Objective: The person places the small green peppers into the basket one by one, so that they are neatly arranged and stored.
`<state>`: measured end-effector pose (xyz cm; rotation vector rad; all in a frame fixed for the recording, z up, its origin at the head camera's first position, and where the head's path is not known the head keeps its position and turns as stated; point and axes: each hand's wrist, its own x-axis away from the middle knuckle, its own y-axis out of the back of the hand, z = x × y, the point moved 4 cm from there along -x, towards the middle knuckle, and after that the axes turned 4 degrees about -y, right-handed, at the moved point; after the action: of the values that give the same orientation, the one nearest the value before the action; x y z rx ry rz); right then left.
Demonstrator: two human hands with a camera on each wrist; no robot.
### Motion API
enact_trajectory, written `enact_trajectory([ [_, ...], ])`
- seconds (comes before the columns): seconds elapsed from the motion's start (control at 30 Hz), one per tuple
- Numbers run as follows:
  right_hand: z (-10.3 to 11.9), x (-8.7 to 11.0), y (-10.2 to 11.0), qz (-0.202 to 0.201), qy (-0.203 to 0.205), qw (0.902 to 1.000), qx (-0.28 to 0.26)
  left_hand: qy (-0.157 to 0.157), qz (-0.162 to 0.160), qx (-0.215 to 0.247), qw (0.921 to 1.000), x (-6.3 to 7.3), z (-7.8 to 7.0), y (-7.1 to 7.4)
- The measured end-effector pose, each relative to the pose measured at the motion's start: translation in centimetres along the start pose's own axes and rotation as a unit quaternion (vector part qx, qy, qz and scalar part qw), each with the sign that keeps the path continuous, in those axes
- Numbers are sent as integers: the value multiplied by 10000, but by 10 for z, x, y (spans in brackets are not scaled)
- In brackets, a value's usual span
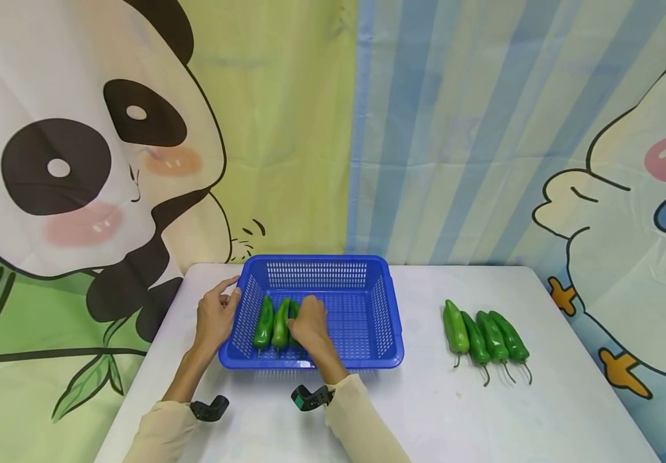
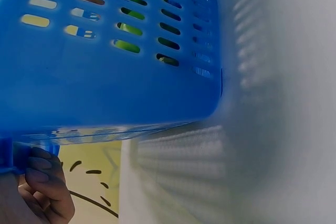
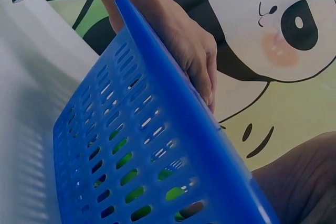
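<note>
A blue plastic basket (image 1: 391,321) with slotted walls stands on the white table. My left hand (image 1: 215,318) grips its left rim; in the left wrist view the curled fingers (image 2: 47,182) show at the rim. Inside, two long green peppers (image 1: 264,325) (image 1: 281,325) lie side by side toward the left wall, stems toward me. My right hand (image 1: 310,325) reaches over the near rim and holds a third green pepper (image 1: 294,310) beside them, mostly covered by the hand. Through the slots, the right wrist view shows bits of green.
Several more green peppers (image 1: 486,337) lie in a row on the table (image 1: 425,411), right of the basket, stems toward me. Behind the table hangs a printed curtain (image 1: 287,128) with a panda and stripes.
</note>
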<state>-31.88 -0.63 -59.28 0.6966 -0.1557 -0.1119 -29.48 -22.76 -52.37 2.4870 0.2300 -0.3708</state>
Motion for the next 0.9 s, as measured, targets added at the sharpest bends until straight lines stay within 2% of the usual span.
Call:
enact_trajectory([
  [0.23, 0, 0, 0, 118, 8, 9998, 143, -20, -13, 3, 10000, 0, 2, 1],
  [0.47, 45, 52, 52, 164, 95, 9998, 39, -11, -21, -10, 10000, 1, 1, 1],
  [0.6, 33, 41, 42, 9, 185, 9995, 240, -53, -42, -13, 10000, 1, 0, 1],
  [0.73, 10, 18, 20, -193, 258, 9985, 450, -57, -50, 10, 10000, 1, -1, 1],
  [0.9, 10, 20, 22, -392, 338, 9966, 639, -30, -21, 4, 10000, 0, -2, 1],
])
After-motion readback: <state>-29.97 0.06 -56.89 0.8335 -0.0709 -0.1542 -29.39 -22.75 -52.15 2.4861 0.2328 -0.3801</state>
